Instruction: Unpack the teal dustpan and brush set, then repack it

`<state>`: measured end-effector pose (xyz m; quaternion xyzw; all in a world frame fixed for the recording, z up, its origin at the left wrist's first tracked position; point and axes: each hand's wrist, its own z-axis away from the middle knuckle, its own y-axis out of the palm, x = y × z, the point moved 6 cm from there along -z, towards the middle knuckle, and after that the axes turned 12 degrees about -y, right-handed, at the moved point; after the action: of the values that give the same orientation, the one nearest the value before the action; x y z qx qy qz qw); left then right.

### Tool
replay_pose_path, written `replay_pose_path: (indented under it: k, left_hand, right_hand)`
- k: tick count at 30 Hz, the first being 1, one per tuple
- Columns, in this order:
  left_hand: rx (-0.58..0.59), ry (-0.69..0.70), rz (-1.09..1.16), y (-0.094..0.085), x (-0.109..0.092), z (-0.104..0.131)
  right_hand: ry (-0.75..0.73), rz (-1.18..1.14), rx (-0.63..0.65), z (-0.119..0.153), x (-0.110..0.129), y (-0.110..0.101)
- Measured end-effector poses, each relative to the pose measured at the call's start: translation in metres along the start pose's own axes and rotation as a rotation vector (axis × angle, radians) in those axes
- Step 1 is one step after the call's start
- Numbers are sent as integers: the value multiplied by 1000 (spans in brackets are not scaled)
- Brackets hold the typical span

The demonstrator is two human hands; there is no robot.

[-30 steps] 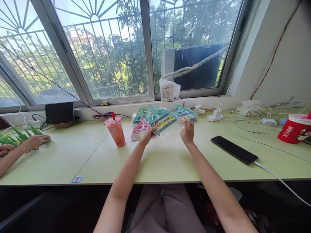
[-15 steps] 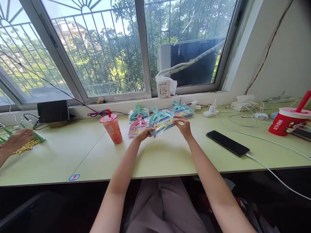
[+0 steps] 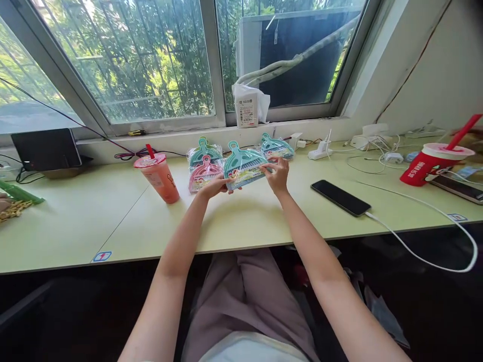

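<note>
Between both hands I hold a teal toy-size dustpan and brush set (image 3: 244, 162) in clear plastic wrap, tilted with its handle up. My left hand (image 3: 215, 188) grips its lower left corner. Fingers of my right hand (image 3: 277, 174) pinch its right edge. Just behind and left lies a pink dustpan and brush set (image 3: 204, 173), partly covering a teal-green dustpan and brush set (image 3: 204, 151). Another teal dustpan and brush set (image 3: 277, 147) lies behind my right hand.
A cup with red drink (image 3: 160, 178) stands left of my hands. To the right lie a phone (image 3: 340, 197) on a white cable and a red cup (image 3: 430, 163). A power strip (image 3: 320, 153) sits near the wall; a black tablet (image 3: 47, 153) stands far left.
My view has tipped down and shifted slightly. The right hand's fingers have curled closer on the set's edge. Another person's hand at far left has mostly left view.
</note>
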<state>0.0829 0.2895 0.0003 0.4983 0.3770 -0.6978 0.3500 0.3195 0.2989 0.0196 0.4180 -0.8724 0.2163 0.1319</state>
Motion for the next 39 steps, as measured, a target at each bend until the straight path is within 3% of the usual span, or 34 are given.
replay_pose_path:
  k: [5, 9, 18, 27, 34, 37, 39]
  left_hand:
    - [35, 31, 7, 8, -3, -2]
    - [-44, 23, 84, 10, -1, -9]
    - [-201, -69, 109, 18, 3, -14]
    - [-167, -88, -60, 17, 6, -16]
    - [-158, -19, -139, 21, -4, -9]
    - [-172, 21, -164, 23, -9, -6]
    - [-174, 54, -169, 23, -11, -5]
  right_hand:
    - [4, -172, -70, -2, -5, -1]
    - [92, -310, -45, -2, -11, 4]
    - [145, -302, -49, 0, -13, 4]
    - [145, -263, -58, 4, -23, 7]
    - [181, -261, 3, 6, -29, 12]
    - [256, -334, -8, 9, -39, 16]
    - [394, -440, 3, 13, -48, 21]
